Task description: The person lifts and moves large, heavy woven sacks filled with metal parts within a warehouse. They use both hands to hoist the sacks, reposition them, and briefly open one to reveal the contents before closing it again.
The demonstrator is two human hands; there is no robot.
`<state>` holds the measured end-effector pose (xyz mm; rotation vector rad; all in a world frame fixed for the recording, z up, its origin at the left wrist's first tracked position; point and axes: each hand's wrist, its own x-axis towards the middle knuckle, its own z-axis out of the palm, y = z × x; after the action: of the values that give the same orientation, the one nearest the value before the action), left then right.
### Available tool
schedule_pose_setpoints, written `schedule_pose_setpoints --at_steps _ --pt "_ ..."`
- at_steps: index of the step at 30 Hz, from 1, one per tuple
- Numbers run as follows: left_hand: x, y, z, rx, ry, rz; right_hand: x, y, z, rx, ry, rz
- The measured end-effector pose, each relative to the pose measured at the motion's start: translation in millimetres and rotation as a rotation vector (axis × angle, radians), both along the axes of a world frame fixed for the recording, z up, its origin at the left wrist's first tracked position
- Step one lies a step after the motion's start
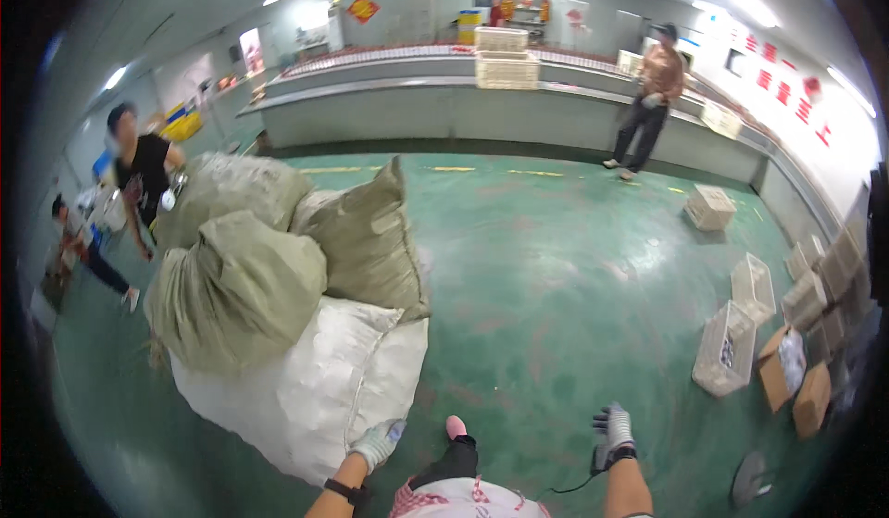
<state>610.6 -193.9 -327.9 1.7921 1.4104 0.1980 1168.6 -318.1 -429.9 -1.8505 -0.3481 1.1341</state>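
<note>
A: Where is the large white woven sack?

B: Lower left, under three grey-green sacks, long axis running up-left. Our gloved left hand presses its corner, fingers loosely curled.

A: The right?

B: Our gloved right hand hangs free, half-curled, over green painted concrete floor; white crates stand farther right.

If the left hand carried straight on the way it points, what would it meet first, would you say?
Most likely the white sack: the gloved left hand is already at its lower edge, though depth is hard to judge.

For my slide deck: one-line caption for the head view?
Gloved left hand touches a white sack under olive sacks; right hand hangs free.
</note>
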Motion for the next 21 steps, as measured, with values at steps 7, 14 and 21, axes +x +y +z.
schedule_pose_setpoints --at_steps 7,14,21 --pt "27 130 8 0.153 0.025 0.043 -66 127 -32 -0.3 0.184 0.352" --pt "-45 223 76 0.732 0.243 0.379 -8 155 -72 -0.532 0.265 0.151" --pt "-107 225 128 1.001 0.355 0.862 11 287 -79 -0.53 0.141 0.266"
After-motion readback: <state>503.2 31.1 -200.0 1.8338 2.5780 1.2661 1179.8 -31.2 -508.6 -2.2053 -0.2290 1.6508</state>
